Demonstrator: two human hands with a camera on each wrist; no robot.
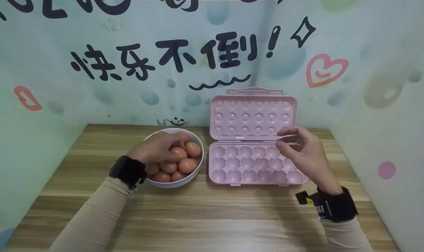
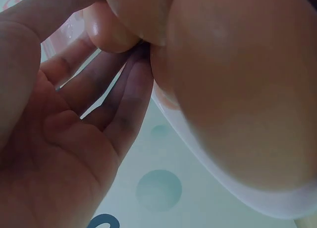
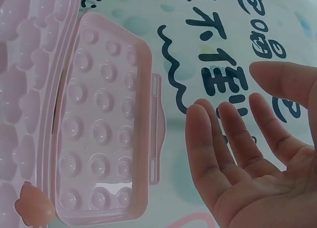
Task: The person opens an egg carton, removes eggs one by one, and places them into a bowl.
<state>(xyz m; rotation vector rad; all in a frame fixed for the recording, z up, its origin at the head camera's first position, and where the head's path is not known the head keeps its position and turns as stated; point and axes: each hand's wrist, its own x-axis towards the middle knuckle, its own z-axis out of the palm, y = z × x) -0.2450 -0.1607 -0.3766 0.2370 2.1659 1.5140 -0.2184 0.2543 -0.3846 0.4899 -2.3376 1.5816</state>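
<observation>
A white bowl [image 1: 199, 168] on the table's left side holds several brown eggs [image 1: 187, 165]. My left hand [image 1: 156, 148] reaches into it from the left, thumb and fingers curled about an egg [image 2: 106, 27]; other eggs hide part of this grasp. Right of the bowl lies a pink egg box [image 1: 257, 183], its lid [image 3: 101, 134] raised at the back. Above the box's right side my right hand [image 1: 305, 152] hovers with loosely bent fingers and nothing in them. In the right wrist view, an egg-coloured rounded thing [image 3: 35, 205] sits by the hinge in the tray; the head view hides it behind that hand.
Bowl and box stand side by side on a wood-grain table [image 1: 212, 217], with a narrow gap between them. A printed backdrop [image 1: 135, 98] rises right behind the box lid and wraps round both sides.
</observation>
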